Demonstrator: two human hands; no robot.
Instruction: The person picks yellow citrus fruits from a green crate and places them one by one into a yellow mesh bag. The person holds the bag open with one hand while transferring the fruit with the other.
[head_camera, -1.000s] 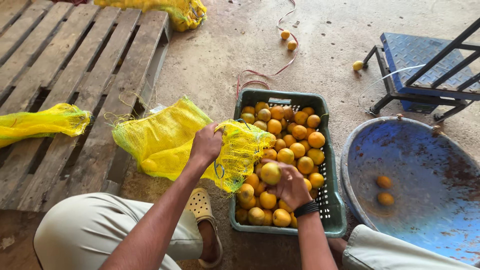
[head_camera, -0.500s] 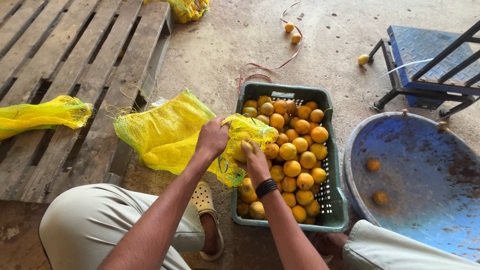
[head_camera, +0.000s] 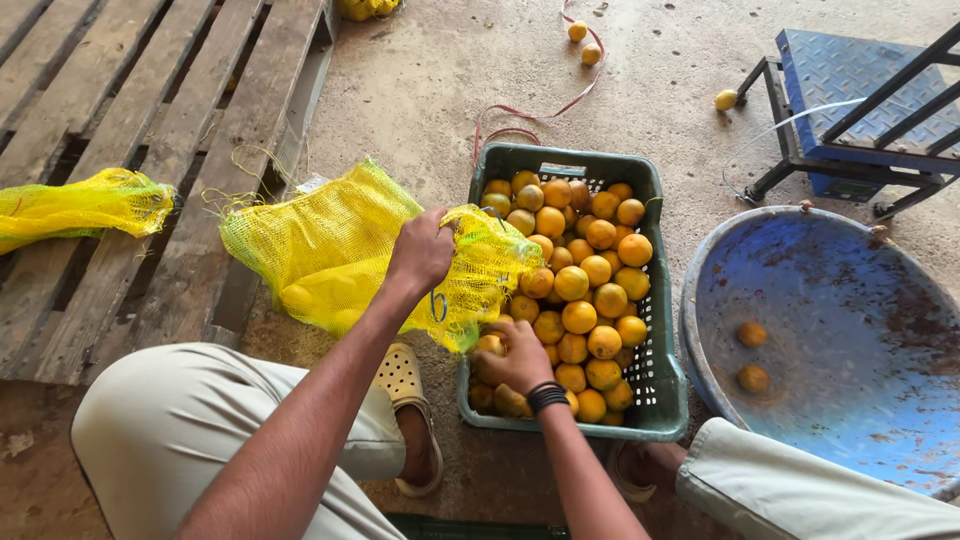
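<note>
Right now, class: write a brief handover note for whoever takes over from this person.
Left hand: grip closed on the mouth of the yellow mesh bag, held open beside the crate.
Right hand: down on the oranges in the green crate, near its front corner.
Done: the bag seems to hold some fruit.
Left: the crate is still nearly full.

The concrete floor (head_camera: 420, 90) carries a wooden pallet (head_camera: 130, 150) along its left edge, a green crate (head_camera: 655, 400) of oranges at centre, and a blue basin (head_camera: 840, 300) at the right edge. A blue platform scale (head_camera: 850, 70) occupies the far right corner. Loose oranges (head_camera: 577, 31) and a red cord (head_camera: 530, 110) lie near the far edge.
</note>
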